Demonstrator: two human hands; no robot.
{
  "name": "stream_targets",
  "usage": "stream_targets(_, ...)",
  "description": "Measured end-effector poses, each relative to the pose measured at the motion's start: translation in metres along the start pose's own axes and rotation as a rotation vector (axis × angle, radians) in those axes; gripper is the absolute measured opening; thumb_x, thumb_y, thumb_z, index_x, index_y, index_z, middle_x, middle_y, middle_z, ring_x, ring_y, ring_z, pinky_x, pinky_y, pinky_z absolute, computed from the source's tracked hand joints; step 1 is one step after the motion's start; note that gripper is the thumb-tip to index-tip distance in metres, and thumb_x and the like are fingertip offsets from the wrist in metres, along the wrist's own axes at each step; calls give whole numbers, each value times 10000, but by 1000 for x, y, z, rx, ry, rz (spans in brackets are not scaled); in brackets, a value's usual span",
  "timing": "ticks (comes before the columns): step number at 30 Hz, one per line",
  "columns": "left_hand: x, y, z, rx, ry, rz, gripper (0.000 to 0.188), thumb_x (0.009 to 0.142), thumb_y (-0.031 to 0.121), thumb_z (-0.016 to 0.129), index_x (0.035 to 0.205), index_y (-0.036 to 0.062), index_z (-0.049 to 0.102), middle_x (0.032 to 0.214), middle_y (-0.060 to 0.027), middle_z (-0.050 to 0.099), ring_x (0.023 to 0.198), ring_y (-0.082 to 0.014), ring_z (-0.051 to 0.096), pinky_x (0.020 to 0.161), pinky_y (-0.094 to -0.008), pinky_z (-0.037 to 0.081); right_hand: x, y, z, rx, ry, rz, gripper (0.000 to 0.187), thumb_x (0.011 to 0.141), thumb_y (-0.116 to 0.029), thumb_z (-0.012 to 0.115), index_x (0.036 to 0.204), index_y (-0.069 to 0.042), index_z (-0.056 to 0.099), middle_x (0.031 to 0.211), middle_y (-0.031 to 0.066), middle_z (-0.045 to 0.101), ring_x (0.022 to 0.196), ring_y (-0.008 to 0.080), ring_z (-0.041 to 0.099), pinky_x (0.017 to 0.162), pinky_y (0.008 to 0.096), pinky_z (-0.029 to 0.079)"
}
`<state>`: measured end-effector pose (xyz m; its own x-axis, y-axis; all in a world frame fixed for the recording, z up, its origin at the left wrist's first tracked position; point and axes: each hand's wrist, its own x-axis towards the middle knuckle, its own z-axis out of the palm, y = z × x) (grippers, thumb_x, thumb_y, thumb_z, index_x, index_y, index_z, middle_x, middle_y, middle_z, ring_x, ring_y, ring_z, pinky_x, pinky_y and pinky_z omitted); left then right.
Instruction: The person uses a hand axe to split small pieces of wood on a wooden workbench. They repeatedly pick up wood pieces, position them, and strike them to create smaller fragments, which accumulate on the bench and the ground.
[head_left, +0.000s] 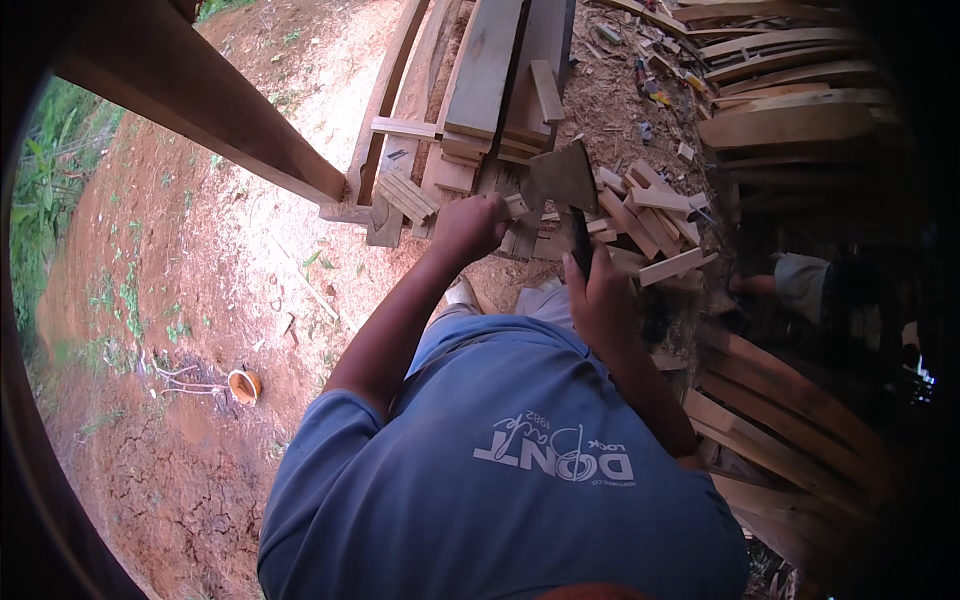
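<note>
My right hand (603, 295) is wrapped round the dark handle of a broad-bladed chopping tool. Its wide, flat blade (562, 178) is raised up and ahead of that hand; whether it is a hatchet or a cleaver I cannot tell. To the left, my left hand (470, 228) is closed on a small wood piece (515, 206), whose end sticks out toward the blade. Under and behind it is a wooden work surface, partly hidden by my hands. Beside my left hand lies a small stack of wood strips (407, 195).
Long planks (487, 75) stretch away ahead, with a loose wood block (546, 92) on them. Cut wood pieces (650, 220) are heaped at the right. A wooden post (210, 115) slants in from the upper left. Curved timbers (785, 125) line the right side. An orange container (243, 386) lies on the dirt.
</note>
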<state>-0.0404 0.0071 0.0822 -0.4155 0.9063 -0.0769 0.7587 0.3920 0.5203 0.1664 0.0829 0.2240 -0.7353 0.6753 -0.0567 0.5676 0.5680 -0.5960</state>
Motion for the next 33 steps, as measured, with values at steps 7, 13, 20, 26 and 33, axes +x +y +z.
stream_targets(7, 3, 2, 3, -25, 36, 37, 253, 888, 312, 707, 983, 88, 635, 816, -172, 724, 791, -393, 717, 692, -523, 562, -3, 38, 40, -80, -92, 41, 279, 1037, -253, 594, 1045, 24, 556, 797, 276, 667, 788, 485, 689, 682, 552, 535)
stream_targets(13, -2, 1, 0, 7, -6, 1, 242, 879, 303, 714, 975, 93, 641, 816, -170, 724, 791, -388, 718, 697, -518, 560, 0, 17, 13, -101, -106, 51, 288, 1038, -258, 594, 1031, 28, 559, 802, 278, 666, 802, 493, 685, 694, 550, 535)
stream_targets(20, -1, 2, -1, -10, 13, 1, 251, 887, 320, 707, 979, 96, 642, 821, -169, 725, 802, -384, 719, 701, -515, 558, 3, 0, 2, 34, -1, -11, 307, 1039, -263, 593, 1049, 41, 549, 797, 282, 660, 805, 503, 681, 723, 558, 537)
stream_targets(26, 9, 4, -1, 19, -13, -1, 272, 899, 344, 705, 996, 97, 644, 835, -165, 730, 806, -387, 719, 703, -515, 559, 6, 60, 43, -57, -197, 64, 337, 1041, -267, 590, 1039, 67, 544, 794, 311, 658, 847, 500, 692, 724, 557, 541)
stream_targets(33, -1, 2, 1, 2, -15, -34, 283, 903, 353, 704, 1006, 96, 647, 832, -165, 730, 802, -388, 719, 702, -518, 560, 7, -7, -17, 133, 51, -33, 314, 1040, -257, 594, 1045, 53, 548, 807, 304, 660, 833, 487, 696, 685, 547, 533)
